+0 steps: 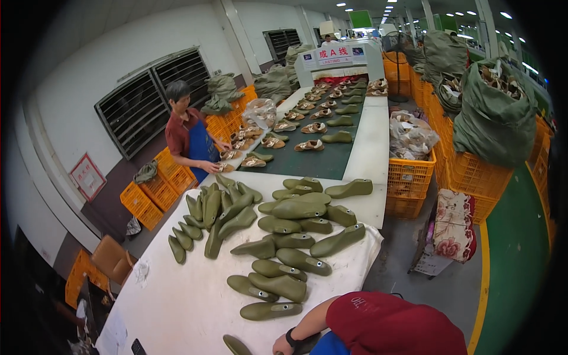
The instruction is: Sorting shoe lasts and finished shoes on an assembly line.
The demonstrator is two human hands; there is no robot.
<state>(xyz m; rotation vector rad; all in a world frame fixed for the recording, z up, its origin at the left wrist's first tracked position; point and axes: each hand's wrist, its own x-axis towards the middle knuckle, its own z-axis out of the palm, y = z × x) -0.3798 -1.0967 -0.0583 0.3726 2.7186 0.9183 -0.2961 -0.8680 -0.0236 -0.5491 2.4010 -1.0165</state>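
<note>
At the bottom edge, my right hand (283,345) reaches in under a red sleeve, a dark band on its wrist. The frame cuts off its fingers, so any grip is hidden. A dark green shoe last (306,344) shows partly beside the wrist. Left of the hand lies another green shoe last (235,345), also cut by the edge. Just beyond is a last (270,311) with a round hole in its top. Several more lasts (296,209) lie in rows and a loose heap across the white-covered table (195,290). My left hand is out of view.
A conveyor (322,161) beyond the table carries shoes and lasts. At its left a co-worker (192,133) in a blue apron handles shoes. Orange crates (408,183) and a stuffed green sack (494,118) line the right. A chair (112,258) stands at left.
</note>
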